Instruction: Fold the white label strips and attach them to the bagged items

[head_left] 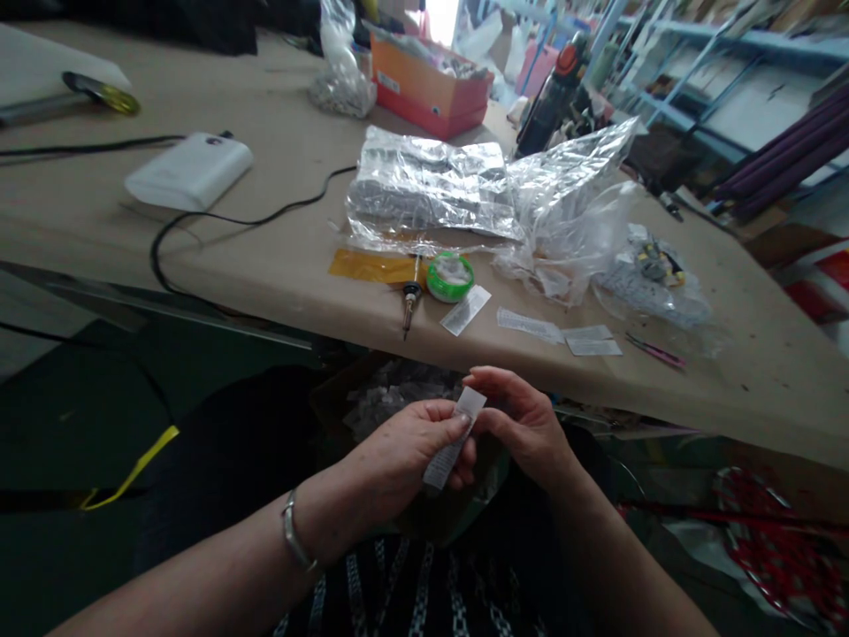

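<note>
Low in the middle, my left hand (pixel 415 451) pinches a narrow white printed label (pixel 446 458) between thumb and fingers. The label is tilted, its blank upper end sticking out above my thumb. Just right of it is my right hand (pixel 523 425), fingers curved and apart, the thumb and forefinger beside the label's upper end. Whether they touch it I cannot tell. Below the hands, a box on my lap holds a heap of small clear and whitish pieces (pixel 391 398). More printed labels (pixel 529 325) lie along the table's front edge.
On the brown table (pixel 285 274) are a soldering iron (pixel 410 301), a green round tin (pixel 449 277), pink tweezers (pixel 655 351) and silvery plastic bags (pixel 431 186). A white box-shaped device (pixel 192 170) with a black cable sits left. An orange box (pixel 431 84) stands behind.
</note>
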Motion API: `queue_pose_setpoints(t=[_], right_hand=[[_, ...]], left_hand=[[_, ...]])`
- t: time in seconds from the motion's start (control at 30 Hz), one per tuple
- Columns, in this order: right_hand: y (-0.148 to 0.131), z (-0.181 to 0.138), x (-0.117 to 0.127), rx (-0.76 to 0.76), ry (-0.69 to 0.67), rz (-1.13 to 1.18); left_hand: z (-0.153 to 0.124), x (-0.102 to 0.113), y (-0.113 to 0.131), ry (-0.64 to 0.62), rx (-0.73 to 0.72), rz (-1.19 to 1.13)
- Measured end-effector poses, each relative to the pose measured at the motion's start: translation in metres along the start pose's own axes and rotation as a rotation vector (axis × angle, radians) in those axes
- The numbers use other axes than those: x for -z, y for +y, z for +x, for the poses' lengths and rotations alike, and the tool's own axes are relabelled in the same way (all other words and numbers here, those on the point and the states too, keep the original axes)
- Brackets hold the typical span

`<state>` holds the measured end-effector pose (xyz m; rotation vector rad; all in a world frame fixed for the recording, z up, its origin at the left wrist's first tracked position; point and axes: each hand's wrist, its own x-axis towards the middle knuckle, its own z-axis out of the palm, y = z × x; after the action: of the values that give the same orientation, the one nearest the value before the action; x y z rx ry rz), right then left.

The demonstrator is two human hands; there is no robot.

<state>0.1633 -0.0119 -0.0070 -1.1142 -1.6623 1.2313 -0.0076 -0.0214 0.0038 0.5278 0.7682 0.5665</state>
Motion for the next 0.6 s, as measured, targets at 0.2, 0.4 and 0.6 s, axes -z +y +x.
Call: queue_pose_setpoints(t=[0.2, 0.4, 0.6], right_hand=[[-0.01, -0.002, -0.005, 0.277, 0.096, -0.694], [-0.009, 0.002, -0.012, 0.318, 0.083, -0.745], [-0.008, 0.001, -0.014, 0.132, 0.127, -0.439]], left_hand=[[0.002, 0.003, -0.003, 0.039, -0.039, -0.012], [0.002, 0.004, -0.004, 0.042, -0.046, -0.02], [0.002, 0.006, -0.005, 0.055, -0.089, -0.03]])
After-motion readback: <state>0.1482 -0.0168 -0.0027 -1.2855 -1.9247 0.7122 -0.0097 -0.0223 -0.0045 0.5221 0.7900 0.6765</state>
